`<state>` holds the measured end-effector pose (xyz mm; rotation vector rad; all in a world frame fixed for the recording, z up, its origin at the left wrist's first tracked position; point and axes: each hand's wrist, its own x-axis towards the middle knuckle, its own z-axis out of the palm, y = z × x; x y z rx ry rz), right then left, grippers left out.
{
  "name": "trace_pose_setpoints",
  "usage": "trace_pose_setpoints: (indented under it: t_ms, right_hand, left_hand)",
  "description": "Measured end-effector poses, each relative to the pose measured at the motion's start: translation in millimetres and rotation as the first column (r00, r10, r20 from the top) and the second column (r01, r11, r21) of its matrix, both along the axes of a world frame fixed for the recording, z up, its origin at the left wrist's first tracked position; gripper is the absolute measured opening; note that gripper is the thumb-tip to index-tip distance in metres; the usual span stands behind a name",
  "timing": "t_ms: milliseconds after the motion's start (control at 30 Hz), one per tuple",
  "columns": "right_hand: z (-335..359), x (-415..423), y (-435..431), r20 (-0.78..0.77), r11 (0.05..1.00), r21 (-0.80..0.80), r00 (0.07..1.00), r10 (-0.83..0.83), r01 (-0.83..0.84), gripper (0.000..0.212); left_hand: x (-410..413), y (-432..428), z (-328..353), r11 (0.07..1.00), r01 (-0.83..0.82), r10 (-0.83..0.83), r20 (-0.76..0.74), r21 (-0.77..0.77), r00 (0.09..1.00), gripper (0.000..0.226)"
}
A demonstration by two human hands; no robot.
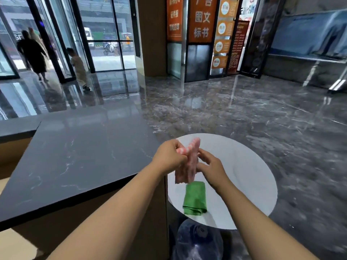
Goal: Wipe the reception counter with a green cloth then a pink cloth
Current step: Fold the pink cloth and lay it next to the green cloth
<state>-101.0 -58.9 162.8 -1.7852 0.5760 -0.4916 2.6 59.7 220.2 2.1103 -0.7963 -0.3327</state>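
A pink cloth (187, 166) hangs in the air above a round white table (244, 177). My left hand (169, 155) pinches its upper left part. My right hand (210, 166) holds its right edge with the fingers partly curled. Below the pink cloth a folded green cloth (195, 198) lies flat on the white table. The dark marble reception counter (78, 158) spreads to the left of both hands, and its right edge is close to my left forearm.
A large blue water bottle (195, 241) stands on the floor under the white table's near edge. Glossy dark marble floor extends ahead and to the right. Far left, two people (33, 51) walk by the glass doors. Orange signboards (201, 19) stand at the back.
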Motion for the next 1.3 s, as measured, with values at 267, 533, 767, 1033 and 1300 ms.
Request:
trace_pose_setpoints:
  t_ms: [267, 533, 767, 1033, 1300]
  right_hand:
    - [-7.3, -61.2, -31.8, -0.108, 0.852, 0.463, 0.97, -0.218, 0.243, 0.027]
    - [-44.9, -87.9, -94.5, -0.181, 0.756, 0.481, 0.894, -0.41, 0.444, 0.008]
    - [-79.7, -82.7, -147.4, -0.364, 0.832, 0.185, 0.823, -0.435, 0.522, 0.027]
    - [-151.5, -66.1, -177.4, -0.632, 0.926, -0.211, 0.678, -0.374, 0.315, 0.02]
    - [-236.7, -48.3, -194.0, -0.67, 0.899, -0.335, 0.599, -0.438, 0.283, 0.011]
  left_hand:
    - [-37.0, -53.8, -16.1, 0.973, 0.155, -0.212, -0.387, -0.174, 0.897, 0.021]
    - [-56.2, -102.5, -66.9, 0.997, 0.001, -0.068, -0.836, -0.08, 0.544, 0.01]
    - [-70.6, -152.0, -112.2, 0.991, 0.056, 0.016, -0.525, 0.121, 0.851, 0.027]
    - [-72.1, -191.6, -218.1, 0.945, 0.158, -0.098, -0.212, 0.287, 0.972, 0.039]
    - [-55.1, -209.2, -291.3, 0.842, 0.209, -0.161, -0.138, 0.497, 0.977, 0.04]
